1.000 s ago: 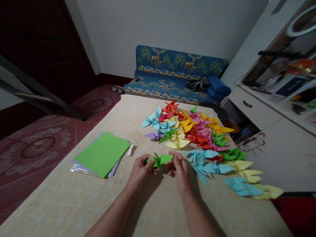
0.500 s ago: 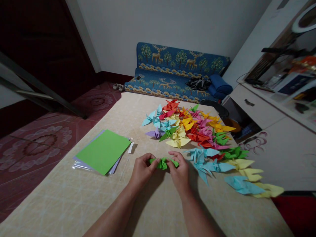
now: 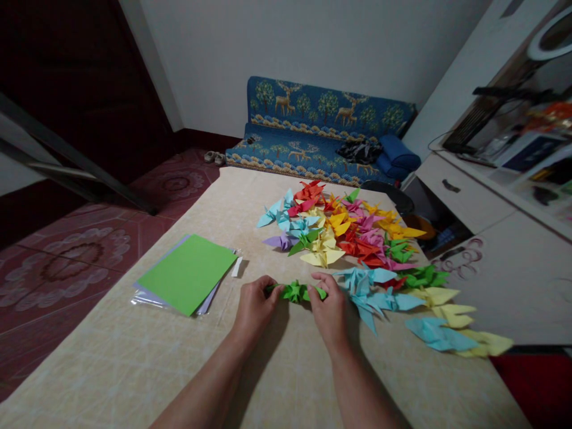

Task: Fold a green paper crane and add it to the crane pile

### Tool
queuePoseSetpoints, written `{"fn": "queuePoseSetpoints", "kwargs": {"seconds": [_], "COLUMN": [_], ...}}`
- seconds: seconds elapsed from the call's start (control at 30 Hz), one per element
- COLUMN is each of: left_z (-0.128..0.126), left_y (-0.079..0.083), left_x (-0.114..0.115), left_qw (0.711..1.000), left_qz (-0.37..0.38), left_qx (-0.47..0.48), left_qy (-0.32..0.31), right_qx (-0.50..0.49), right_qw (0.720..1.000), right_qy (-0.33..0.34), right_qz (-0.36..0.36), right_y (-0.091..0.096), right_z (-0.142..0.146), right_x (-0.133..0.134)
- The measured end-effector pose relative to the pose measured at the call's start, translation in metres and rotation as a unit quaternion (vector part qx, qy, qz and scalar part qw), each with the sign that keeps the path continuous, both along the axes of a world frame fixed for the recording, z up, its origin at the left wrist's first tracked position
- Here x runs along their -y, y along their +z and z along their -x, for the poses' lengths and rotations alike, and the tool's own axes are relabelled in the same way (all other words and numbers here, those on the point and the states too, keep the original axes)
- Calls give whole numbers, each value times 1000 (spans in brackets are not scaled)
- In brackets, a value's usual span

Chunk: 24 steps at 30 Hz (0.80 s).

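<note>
Room is dim with even indoor light: plain white wall (image 3: pixel 313 42) at the back, dark wooden door panel (image 3: pixel 67 77) on the left with a slanted metal rail (image 3: pixel 75 161) across it, and a red patterned tile floor (image 3: pixel 67 262). Blue sofa (image 3: pixel 308 140) with a deer-and-tree print sits against the back wall, with a dark bundle of cloth (image 3: pixel 357 149) and a blue bolster (image 3: pixel 399 159) on its right end and a pair of shoes (image 3: pixel 213 157) on the floor at its left corner. Beige marbled table (image 3: pixel 134 369) fills the foreground; on the right a white cabinet (image 3: pixel 513 268) with a drawer handle (image 3: pixel 450 186), a cluttered blurry shelf (image 3: pixel 527 143) and a ring light (image 3: pixel 552 36) above.
</note>
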<state>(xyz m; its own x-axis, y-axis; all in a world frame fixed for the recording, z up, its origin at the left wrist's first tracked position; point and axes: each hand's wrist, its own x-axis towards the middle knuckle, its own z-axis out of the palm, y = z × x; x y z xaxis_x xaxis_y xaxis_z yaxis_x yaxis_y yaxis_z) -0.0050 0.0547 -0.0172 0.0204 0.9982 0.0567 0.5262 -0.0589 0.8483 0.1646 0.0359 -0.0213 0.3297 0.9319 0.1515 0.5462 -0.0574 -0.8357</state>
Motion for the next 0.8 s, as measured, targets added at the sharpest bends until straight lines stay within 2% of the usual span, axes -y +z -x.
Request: {"fn": "queuePoseSetpoints", "kwargs": {"seconds": [0.1, 0.23, 0.43, 0.53, 0.6, 0.67, 0.73, 0.8], "left_z": [0, 0, 0, -1, -1, 0, 0, -1], "left_y": [0, -2, -6, -6, -4, -2, 0, 1], "left_x": [-1, -3, -2, 1, 2, 3, 4, 4], "left_qw": [999, 999, 999, 999, 997, 995, 997, 996], "left_qz": [-4, -5, -19, -37, -57, -74, -71, -53], "left_qx": [-35, -52, -37, 15, 54, 65, 21, -74], "left_qy": [-5, -9, 2, 6, 16, 34, 36, 26], "right_qx": [64, 101, 175, 110, 21, -24, 30, 146], "right_qw": [998, 995, 984, 994, 997, 992, 994, 989], "right_qy": [-13, -14, -23, -28, -28, -28, -28, -27], "right_qz": [12, -4, 37, 4, -62, -117, -99, -26], "right_y": [-3, -6, 5, 5, 2, 0, 0, 3], "right_z": [-3, -6, -4, -1, 2, 4, 4, 3], "right_x": [-1, 0, 3, 1, 0, -1, 0, 1]}}
